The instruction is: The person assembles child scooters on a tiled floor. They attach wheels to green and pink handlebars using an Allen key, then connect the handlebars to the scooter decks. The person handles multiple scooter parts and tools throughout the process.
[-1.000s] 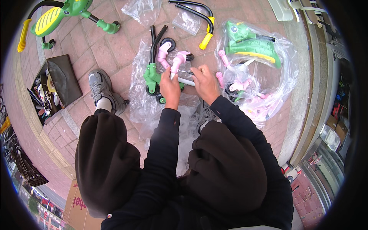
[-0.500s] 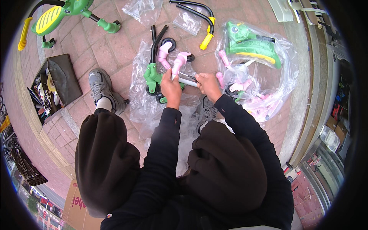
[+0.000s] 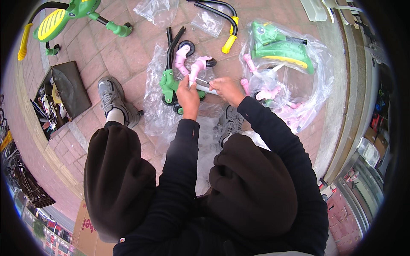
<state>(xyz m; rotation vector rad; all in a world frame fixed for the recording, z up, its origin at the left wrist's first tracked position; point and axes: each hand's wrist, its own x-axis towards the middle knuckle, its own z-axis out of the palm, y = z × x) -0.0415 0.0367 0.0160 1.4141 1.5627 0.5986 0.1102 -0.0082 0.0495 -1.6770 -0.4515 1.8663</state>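
The left hand (image 3: 188,94) is gripping a short silver metal rod (image 3: 204,88) beside the pink plastic wheel bracket (image 3: 197,68) (over crinkled clear plastic wrapping (image 3: 156,106)), fingers clamped. The right hand (image 3: 226,88) is pinching its other end, probably fitting it; next calls for steady alignment.

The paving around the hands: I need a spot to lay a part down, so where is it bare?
Bare brick paving lies between the green and yellow scooter, the open toolbox and the clear plastic sheet. It is crowded ahead of both hands, left hand and right hand, with pink wheel parts and bagged pieces.
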